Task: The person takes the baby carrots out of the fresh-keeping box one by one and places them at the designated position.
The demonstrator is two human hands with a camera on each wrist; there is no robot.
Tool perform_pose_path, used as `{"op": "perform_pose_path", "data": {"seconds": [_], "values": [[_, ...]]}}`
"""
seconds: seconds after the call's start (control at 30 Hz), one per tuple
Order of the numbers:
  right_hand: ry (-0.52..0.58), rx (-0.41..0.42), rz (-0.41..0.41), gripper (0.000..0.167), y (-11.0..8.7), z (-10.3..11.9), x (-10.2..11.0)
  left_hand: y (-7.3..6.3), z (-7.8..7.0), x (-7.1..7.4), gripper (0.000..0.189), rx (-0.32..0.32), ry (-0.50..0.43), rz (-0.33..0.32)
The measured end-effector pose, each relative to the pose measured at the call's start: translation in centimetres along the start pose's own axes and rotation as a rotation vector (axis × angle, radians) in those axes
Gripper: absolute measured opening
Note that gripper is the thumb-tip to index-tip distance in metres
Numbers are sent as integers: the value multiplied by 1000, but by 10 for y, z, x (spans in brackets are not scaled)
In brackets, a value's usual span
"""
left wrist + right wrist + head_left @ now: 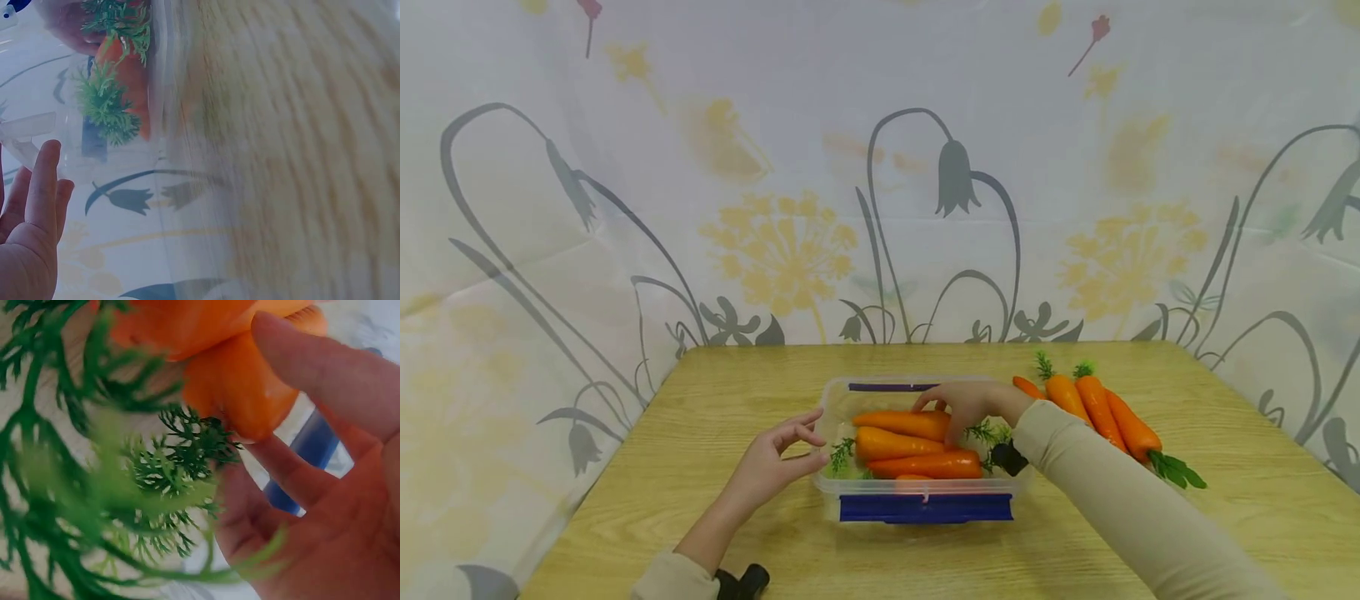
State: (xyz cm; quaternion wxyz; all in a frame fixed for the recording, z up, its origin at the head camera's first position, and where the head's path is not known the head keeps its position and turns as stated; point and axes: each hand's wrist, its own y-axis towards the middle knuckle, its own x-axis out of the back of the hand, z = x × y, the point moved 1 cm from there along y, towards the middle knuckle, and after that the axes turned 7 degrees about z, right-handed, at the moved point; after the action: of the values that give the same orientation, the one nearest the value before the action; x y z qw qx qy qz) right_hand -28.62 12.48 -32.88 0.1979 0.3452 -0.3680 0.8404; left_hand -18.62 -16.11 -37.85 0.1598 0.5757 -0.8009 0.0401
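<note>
Inside the right grip (972,405) lies a carrot (898,424) — its thick end.

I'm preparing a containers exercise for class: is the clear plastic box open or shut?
Open. The clear plastic box has an uncovered top, carrots show inside, and the right hand reaches in from above.

Box (925,508): clear plastic, blue latches, top uncovered, sitting level. Inside, orange carrots (897,443) with green tops lie crosswise; three plain, a fourth mostly hidden at front. Right hand (967,407) grips rear carrot (898,424) at its thick end. Left hand (781,452), fingers extended, just beside box's left wall. Loose carrots (1099,408) bunched to the right.
</note>
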Motion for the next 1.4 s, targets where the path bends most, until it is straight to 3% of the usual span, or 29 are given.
{"op": "perform_pose_path", "data": {"seconds": [0.1, 0.33, 0.7, 0.9, 1.23, 1.4], "values": [[12, -9, 0, 61, 2, -1, 0, 0, 0, 0, 21, -10, 2, 3], [-51, 65, -37, 54, 7, -1, -4, 0, 1, 0, 21, -23, 16, -5], [35, 138, -47, 56, 1, 4, 4, 1, -1, -2, 22, -41, 15, 8], [85, 195, -83, 53, -9, 5, 10, 0, -2, -1, 22, -25, 15, 0], [-9, 280, -196, 52, -38, 3, 16, 0, -2, -1, 21, -20, 21, -4], [-14, 302, -289, 50, -56, -1, 15, 0, -1, -1, 21, -12, 16, -10]]}}
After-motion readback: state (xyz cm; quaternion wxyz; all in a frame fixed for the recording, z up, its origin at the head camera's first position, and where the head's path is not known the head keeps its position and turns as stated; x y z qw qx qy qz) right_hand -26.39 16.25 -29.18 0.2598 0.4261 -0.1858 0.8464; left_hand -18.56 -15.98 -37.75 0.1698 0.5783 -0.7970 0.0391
